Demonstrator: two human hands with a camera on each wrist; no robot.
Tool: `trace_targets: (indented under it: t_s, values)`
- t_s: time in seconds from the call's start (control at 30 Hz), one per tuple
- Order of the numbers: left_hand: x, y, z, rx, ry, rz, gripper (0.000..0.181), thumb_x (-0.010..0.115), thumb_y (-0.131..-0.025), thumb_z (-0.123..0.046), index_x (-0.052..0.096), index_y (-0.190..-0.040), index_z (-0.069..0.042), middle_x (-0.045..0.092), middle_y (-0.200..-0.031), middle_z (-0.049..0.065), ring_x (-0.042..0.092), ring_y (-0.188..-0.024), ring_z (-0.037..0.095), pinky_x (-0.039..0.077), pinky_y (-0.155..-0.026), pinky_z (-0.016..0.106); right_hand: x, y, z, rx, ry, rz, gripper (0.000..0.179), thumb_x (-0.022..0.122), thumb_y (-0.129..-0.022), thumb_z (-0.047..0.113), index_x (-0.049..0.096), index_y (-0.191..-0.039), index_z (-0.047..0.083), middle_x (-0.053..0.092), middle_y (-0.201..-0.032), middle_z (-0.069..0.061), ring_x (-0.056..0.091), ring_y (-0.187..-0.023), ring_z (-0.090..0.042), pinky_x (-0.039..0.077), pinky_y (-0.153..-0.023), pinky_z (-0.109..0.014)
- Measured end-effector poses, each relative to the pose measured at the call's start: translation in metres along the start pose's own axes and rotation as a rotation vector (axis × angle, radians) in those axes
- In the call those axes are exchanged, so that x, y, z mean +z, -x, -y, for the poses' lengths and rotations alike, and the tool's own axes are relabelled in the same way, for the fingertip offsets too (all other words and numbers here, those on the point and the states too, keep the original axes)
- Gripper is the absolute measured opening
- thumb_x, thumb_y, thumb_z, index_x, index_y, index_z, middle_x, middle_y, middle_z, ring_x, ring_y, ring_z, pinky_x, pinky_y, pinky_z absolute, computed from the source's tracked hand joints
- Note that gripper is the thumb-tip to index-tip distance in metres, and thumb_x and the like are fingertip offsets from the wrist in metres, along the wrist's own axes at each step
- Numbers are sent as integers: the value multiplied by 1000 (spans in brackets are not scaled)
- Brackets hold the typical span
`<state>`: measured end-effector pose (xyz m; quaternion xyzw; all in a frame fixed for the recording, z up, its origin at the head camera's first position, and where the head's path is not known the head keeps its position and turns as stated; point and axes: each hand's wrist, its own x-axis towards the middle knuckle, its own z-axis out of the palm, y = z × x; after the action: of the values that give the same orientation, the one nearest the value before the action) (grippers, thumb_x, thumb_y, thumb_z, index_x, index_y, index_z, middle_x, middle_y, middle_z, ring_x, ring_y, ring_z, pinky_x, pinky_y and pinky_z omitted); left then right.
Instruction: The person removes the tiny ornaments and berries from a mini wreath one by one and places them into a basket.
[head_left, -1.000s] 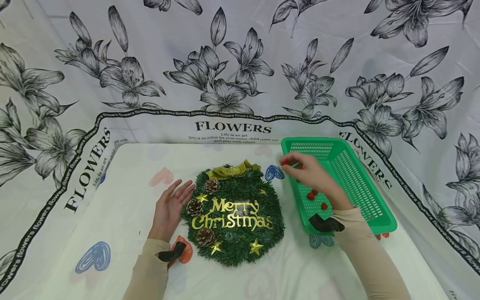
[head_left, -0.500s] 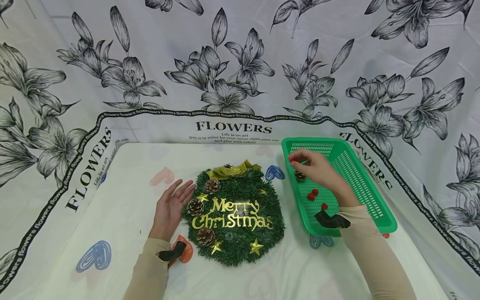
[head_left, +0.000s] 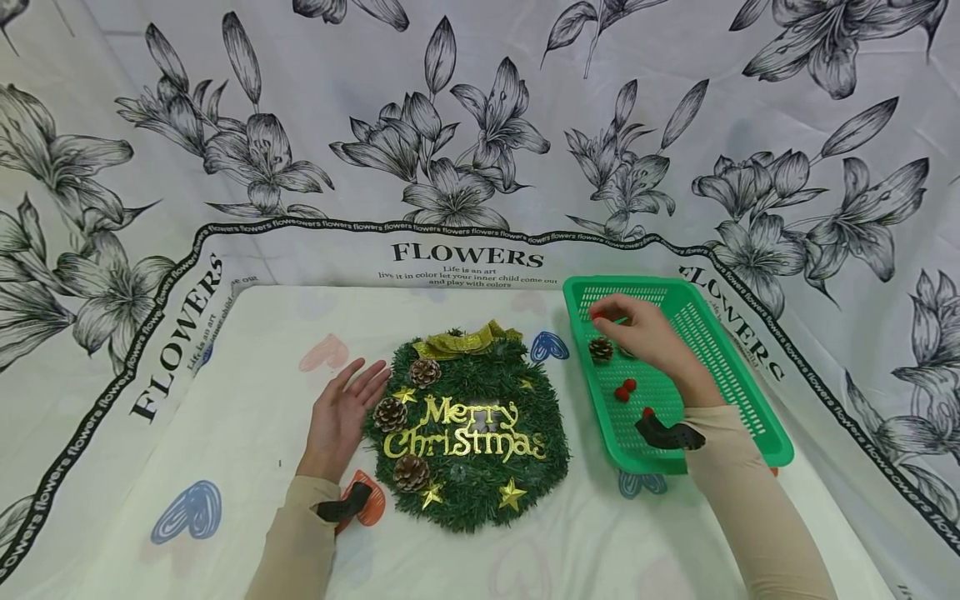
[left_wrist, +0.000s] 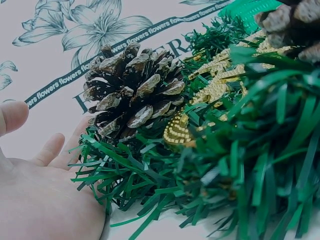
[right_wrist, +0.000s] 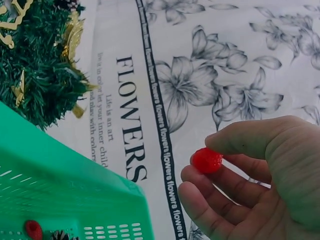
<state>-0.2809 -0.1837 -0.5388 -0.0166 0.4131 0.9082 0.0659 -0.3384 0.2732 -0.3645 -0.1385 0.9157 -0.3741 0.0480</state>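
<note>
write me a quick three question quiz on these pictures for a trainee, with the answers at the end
1. What does the right hand pinch between thumb and fingers?
2. True or false: the left hand is beside the wreath, holding nothing.
3. In the head view, how many pinecones sit along the wreath's left side?
a) one
b) three
c) six

Key:
1. A red berry.
2. True.
3. b) three.
</note>
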Motion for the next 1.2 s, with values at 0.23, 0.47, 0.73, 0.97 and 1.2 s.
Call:
trace_targets:
  t_s: [0.23, 0.47, 0.73, 0.97, 1.2]
  values:
    - [0, 0, 0, -1, 10, -2, 61, 33, -113, -36, 12, -161, -4, 50, -154, 12, 46, -146, 28, 45, -121, 34, 0, 1, -5, 11, -1, -14, 25, 60, -104, 26, 67, -123, 11, 69, -122, -14, 65, -105, -31, 58, -76, -30]
    - [0, 0, 0, -4, 6, 3, 62, 33, -113, -36, 11, -161, -5, 46, -157, 14, 44, -147, 29, 45, -122, 34, -1, -1, -12, 21, 24, -39, 26, 59, -105, 25, 66, -125, 10, 69, -122, -15, 64, -104, -27, 56, -76, -29]
    - [1, 0, 0, -2, 12, 4, 62, 33, -113, -36, 11, -161, -5, 41, -160, 16, 43, -148, 30, 43, -123, 35, -8, -4, -23, 55, 23, -52, 30, 57, -105, 27, 65, -128, 8, 67, -125, -16, 61, -110, -30, 55, -76, -30]
    - [0, 0, 1, 1, 3, 5, 62, 33, -113, -37, 12, -161, -5, 41, -160, 16, 43, -148, 29, 43, -122, 35, -10, -5, -30, 77, 18, -67, 30, 57, -105, 28, 64, -126, 8, 67, -124, -15, 60, -108, -27, 54, -76, -32]
    - [0, 0, 1, 8, 0, 9, 62, 33, -113, -37, 12, -161, -5, 45, -158, 14, 42, -148, 30, 43, -122, 35, -7, -6, -40, 112, 26, -58, 30, 56, -105, 29, 64, -127, 9, 65, -127, -15, 60, -112, -30, 52, -78, -34]
